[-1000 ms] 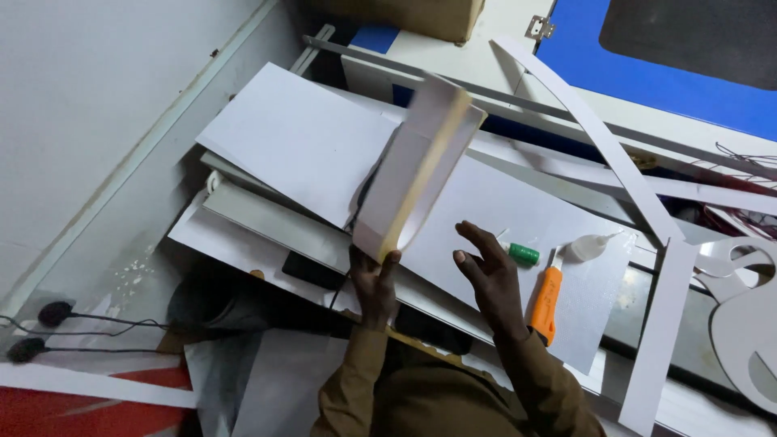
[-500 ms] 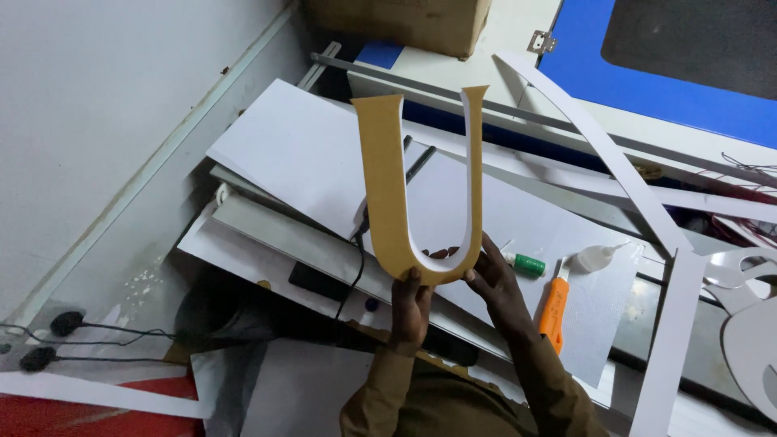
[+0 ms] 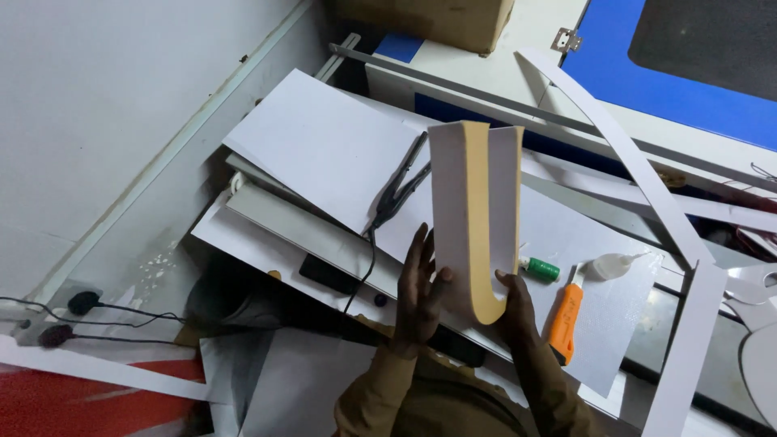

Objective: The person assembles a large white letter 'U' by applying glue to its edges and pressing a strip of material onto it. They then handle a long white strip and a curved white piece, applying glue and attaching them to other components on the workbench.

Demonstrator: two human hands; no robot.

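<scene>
Two hands: a U-shaped letter form (image 3: 476,218) is held upright between them, above a cluttered work surface of white sheets.
Far left: a grey wall and floor edge are seen, with black cables (image 3: 89,311) trailing along the bottom and a red strip in the corner.
Left of centre: a large white sheet (image 3: 324,146) is laid at a slant over stacked white boards (image 3: 283,226); a black two-armed tool with a cord (image 3: 396,190) is rested across its right edge.
Left hand: the left hand (image 3: 418,295) is pressed flat, fingers spread, against the white side wall of the letter form near its base; it is not closed around anything.
Letter form: its two white walls are pointed upward, a tan inner face is shown between them, and the curved bottom is set low between the two hands.
Right hand: the right hand (image 3: 515,311) is curled around the curved bottom of the form, gripping it from the right and below.
Right of centre: a small green-capped tube (image 3: 540,269), an orange utility knife (image 3: 565,311) and a clear squeeze bottle with a nozzle (image 3: 611,265) are laid on the white sheet just beside the right hand.
Far right: long white strips (image 3: 623,154) are crossed over a blue-and-white machine (image 3: 680,73), with a cardboard box (image 3: 429,20) behind.
</scene>
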